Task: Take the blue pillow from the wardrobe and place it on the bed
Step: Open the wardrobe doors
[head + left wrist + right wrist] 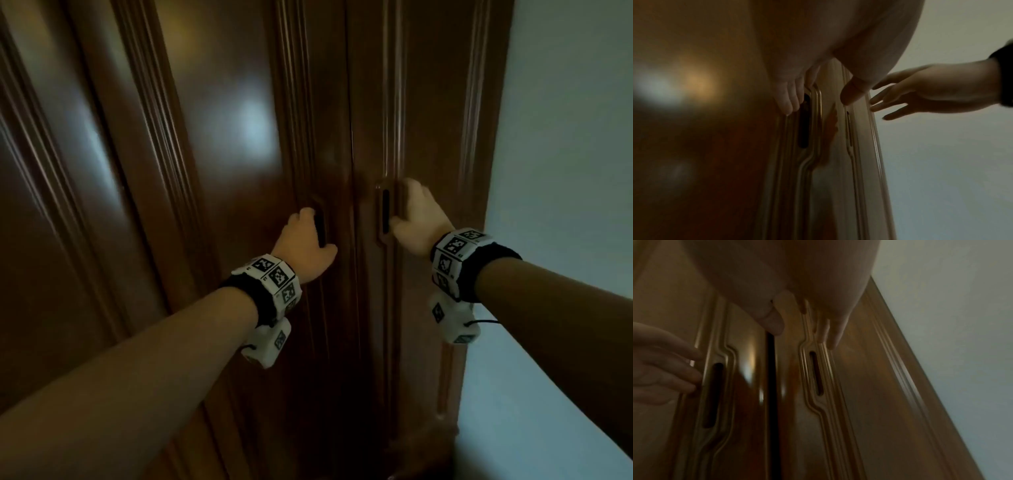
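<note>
From the head view, your left hand and right hand reach the slot handles of the shut wardrobe; opening, fetching and placing remain. Left wrist: fingers straight at the slot. Right wrist: fingers extended. Blue pillow unseen, so its axis can't be told.

The left hand fills twelve o'clock, its fingers at the top of the dark handle slot in the wardrobe door. At three o'clock the right hand reaches in with straight, spread fingers that touch the neighbouring door's edge, with a pale wall behind it.
</note>
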